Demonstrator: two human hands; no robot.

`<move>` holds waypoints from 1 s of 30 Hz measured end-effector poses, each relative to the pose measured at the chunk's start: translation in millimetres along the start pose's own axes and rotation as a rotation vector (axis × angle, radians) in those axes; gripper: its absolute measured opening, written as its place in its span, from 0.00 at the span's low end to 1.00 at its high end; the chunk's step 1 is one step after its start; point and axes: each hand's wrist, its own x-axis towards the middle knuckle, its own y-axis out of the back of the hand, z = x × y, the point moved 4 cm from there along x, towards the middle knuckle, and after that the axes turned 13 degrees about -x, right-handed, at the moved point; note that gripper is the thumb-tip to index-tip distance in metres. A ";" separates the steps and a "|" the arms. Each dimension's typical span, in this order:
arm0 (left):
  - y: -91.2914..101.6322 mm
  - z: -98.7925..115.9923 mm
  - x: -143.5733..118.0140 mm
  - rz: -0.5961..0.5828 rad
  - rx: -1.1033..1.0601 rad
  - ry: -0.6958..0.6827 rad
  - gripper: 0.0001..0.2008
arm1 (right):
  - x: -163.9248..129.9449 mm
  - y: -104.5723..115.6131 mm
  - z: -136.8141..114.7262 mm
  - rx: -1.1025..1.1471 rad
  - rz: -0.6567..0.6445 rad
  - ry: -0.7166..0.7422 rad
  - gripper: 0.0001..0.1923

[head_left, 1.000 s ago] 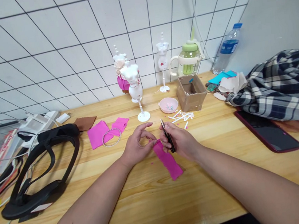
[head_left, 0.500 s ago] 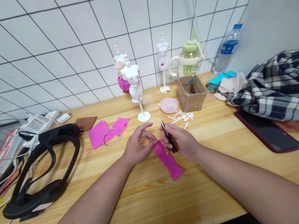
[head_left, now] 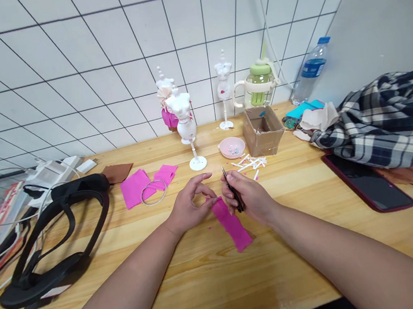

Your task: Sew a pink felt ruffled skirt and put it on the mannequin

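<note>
My left hand (head_left: 192, 204) pinches the top end of a magenta fabric strip (head_left: 234, 229) between thumb and finger, the other fingers curved above it. The strip hangs down toward the table, its edges slightly frayed. In my right hand (head_left: 247, 193) is a slim black tool with a pointed metal tip, which looks like thread snips (head_left: 234, 191); its tip points up and away from me. Fingers of the right hand are close beside the strip's upper edge; whether they touch it I cannot tell. A white mini dress form (head_left: 186, 121) stands beyond my hands.
Two more dress forms, one dressed (head_left: 169, 111) and one bare (head_left: 223, 91), stand by the wall. Near them are a pink dish (head_left: 232, 148) with beads, a cardboard box (head_left: 265, 139) and white sticks (head_left: 249, 161). Magenta cloth (head_left: 135, 189), a black headset (head_left: 73, 212) and a phone (head_left: 368, 184) lie around.
The camera view has shifted slightly. Both hands keep nearly the same pose, with the strip still in the left and the black tool, a little turned, in the right.
</note>
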 end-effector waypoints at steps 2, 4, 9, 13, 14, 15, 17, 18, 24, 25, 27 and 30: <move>1.6 -0.1 0.3 0.024 0.000 -0.012 0.29 | -0.1 -0.5 0.5 0.005 -0.007 -0.005 0.16; 3.6 -0.3 0.2 0.051 -0.006 -0.032 0.30 | 0.0 -0.9 1.7 -0.007 -0.017 -0.012 0.15; 2.9 -1.1 -1.0 0.023 -0.005 -0.025 0.30 | 1.0 0.0 3.8 -0.066 -0.020 -0.005 0.15; 0.3 0.5 -1.1 -0.007 -0.013 -0.020 0.30 | 1.2 1.4 3.8 -0.083 -0.005 -0.009 0.14; 0.3 0.8 -1.0 -0.004 -0.014 -0.018 0.30 | 1.1 1.7 3.8 -0.085 -0.003 -0.010 0.14; 0.3 0.9 -1.0 -0.001 -0.012 -0.015 0.29 | 1.1 1.9 3.5 -0.085 -0.002 -0.005 0.14; 0.7 0.9 -0.8 0.007 -0.008 -0.009 0.29 | 1.2 2.1 2.8 -0.082 -0.005 0.011 0.15; 0.8 0.7 -0.8 0.007 -0.008 -0.006 0.30 | 1.2 2.3 2.6 -0.083 -0.005 0.018 0.15; -0.7 0.5 -0.5 -0.038 -0.007 -0.001 0.30 | 1.3 2.4 1.5 -0.102 0.008 0.039 0.16; -0.7 0.7 -0.4 -0.040 -0.006 -0.002 0.30 | 1.3 2.5 1.3 -0.101 0.010 0.043 0.16; -0.4 1.0 -0.3 -0.039 -0.003 -0.005 0.30 | 1.4 3.1 0.8 -0.099 0.019 0.045 0.17; -0.3 0.8 -0.7 -0.042 -0.006 -0.012 0.29 | 1.6 4.1 0.1 -0.107 0.032 0.042 0.17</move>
